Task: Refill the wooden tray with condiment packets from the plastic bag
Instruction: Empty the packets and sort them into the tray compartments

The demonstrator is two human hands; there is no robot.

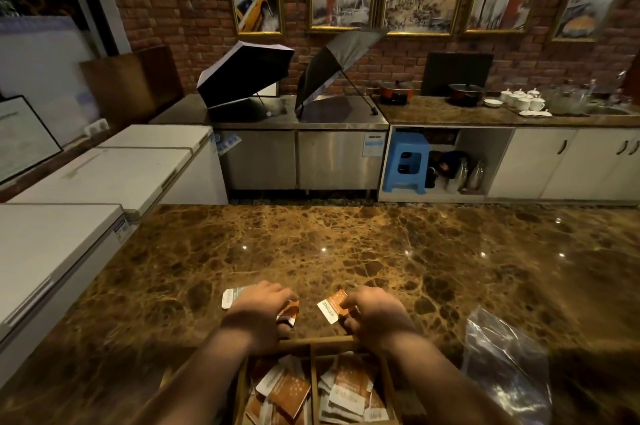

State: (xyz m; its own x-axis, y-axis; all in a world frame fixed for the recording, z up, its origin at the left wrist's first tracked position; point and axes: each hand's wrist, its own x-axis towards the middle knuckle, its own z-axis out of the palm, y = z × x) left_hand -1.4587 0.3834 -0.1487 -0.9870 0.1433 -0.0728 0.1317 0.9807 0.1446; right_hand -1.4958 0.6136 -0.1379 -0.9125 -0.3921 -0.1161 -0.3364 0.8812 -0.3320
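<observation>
The wooden tray [313, 344] sits at the near edge of the brown marble counter, its two compartments holding several orange and white condiment packets [289, 390]. Just beyond the tray's far rim, my left hand [261, 308] grips an orange packet [290, 311], with a pale greenish packet [234, 296] showing past its knuckles. My right hand [375, 314] holds another orange and white packet [333, 306]. The clear plastic bag [505, 365] lies crumpled on the counter to the right of the tray and looks nearly flat.
The marble counter [346, 251] stretches ahead. White chest freezers [69, 237] line the left side. Across an aisle stand a steel cabinet with two open umbrellas [294, 75], a blue stool [405, 161], and a back counter with pots and cups [519, 99].
</observation>
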